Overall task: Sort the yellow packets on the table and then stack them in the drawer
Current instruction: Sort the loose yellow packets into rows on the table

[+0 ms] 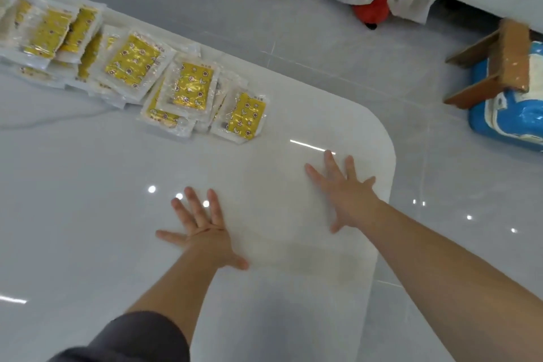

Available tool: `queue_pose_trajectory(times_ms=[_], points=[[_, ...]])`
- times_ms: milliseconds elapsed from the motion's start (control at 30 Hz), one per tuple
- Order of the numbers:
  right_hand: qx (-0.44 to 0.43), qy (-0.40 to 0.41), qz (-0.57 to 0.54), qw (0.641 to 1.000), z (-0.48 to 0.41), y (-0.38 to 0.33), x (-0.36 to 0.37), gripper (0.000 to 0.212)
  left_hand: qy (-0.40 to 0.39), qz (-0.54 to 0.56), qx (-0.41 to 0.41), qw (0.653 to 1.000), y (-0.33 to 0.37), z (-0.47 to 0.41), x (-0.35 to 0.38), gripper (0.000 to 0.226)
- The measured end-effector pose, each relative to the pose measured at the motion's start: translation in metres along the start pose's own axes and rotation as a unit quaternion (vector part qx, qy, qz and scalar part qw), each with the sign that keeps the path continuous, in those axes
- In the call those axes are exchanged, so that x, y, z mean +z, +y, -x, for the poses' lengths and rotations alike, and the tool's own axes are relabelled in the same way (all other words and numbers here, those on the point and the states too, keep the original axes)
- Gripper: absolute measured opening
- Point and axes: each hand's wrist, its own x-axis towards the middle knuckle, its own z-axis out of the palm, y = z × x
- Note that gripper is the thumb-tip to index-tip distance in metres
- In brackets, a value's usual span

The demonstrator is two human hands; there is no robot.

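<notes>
Now we have both hands spread flat and empty on the white desk [88, 185], left hand [202, 229] and right hand [346, 194]. Beyond them, the yellow packets [188, 88] lie in an overlapping heap; they look light, floppy and slippery, best pinched at their clear edges.

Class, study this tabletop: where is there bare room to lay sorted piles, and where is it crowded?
Bare: the patch between left hand and right hand, and the wide stretch of table left of the left hand. Crowded: the far edge, where yellow packets overlap in a row.
</notes>
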Motion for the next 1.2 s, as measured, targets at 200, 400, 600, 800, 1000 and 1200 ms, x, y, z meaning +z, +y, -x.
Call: queue_pose_trajectory(times_ms=[200, 400, 600, 800, 1000, 1200], points=[[-0.050, 0.026, 0.021, 0.998, -0.010, 0.014, 0.021, 0.146, 0.015, -0.030, -0.062, 0.998, 0.017, 0.005, -0.003, 0.166], [-0.072, 0.047, 0.020, 0.996, -0.012, 0.027, 0.027, 0.144, 0.041, -0.034, 0.022, 0.998, 0.103, 0.031, 0.008, 0.155], [-0.111, 0.066, 0.050, 0.990, -0.019, 0.036, 0.023, 0.141, -0.037, 0.030, -0.048, 0.998, 0.144, 0.027, 0.011, 0.162], [-0.229, 0.103, 0.181, 0.951, -0.036, 0.077, -0.010, 0.124, -0.039, 0.039, -0.073, 0.996, 0.144, 0.030, 0.009, 0.162], [-0.224, 0.130, 0.275, 0.926, -0.083, 0.111, -0.075, 0.141, -0.027, 0.030, -0.068, 0.997, 0.148, 0.031, 0.016, 0.157], [-0.291, 0.129, 0.309, 0.896, -0.102, 0.117, -0.082, 0.145, -0.044, 0.035, -0.076, 0.995, 0.154, 0.031, 0.009, 0.152]])
